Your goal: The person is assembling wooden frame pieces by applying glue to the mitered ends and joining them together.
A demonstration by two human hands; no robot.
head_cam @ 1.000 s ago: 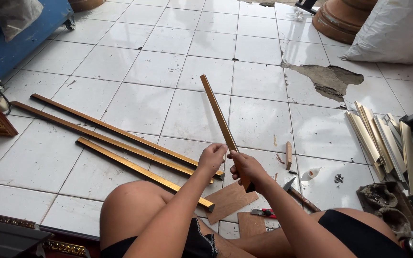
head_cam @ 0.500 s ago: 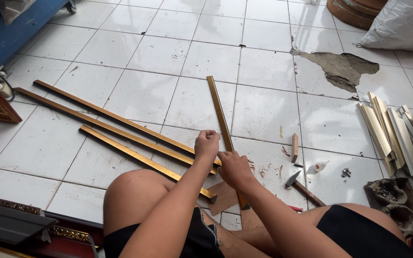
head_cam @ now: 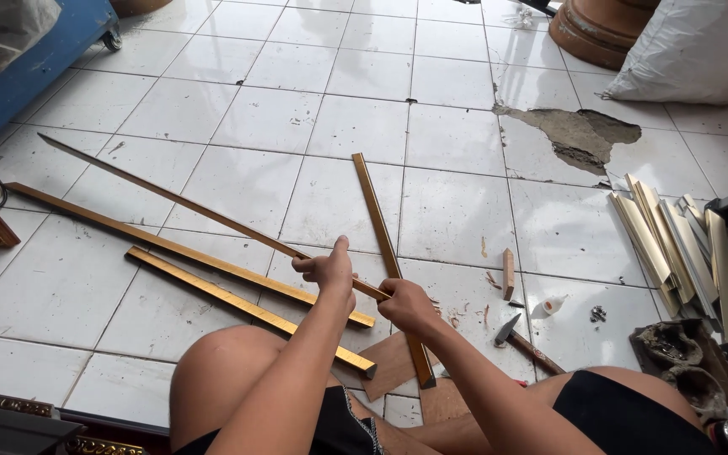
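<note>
— What have I got in hand?

— A long thin strip [head_cam: 187, 211], brown with a gold edge. I see it running from the far left of the floor down to my hands, tilted, its near end at my fingers.

— Who grips it?

— Both. My left hand [head_cam: 328, 271] closes round it with the thumb up; my right hand [head_cam: 404, 305] clamps the end just beside it.

— And the upright piece?

— A second strip [head_cam: 381, 236], gold-brown and straight, lies on the white tiles pointing away from me. It passes under my right hand, and its near end rests on a flat brown board [head_cam: 391, 364] by my knee.
</note>
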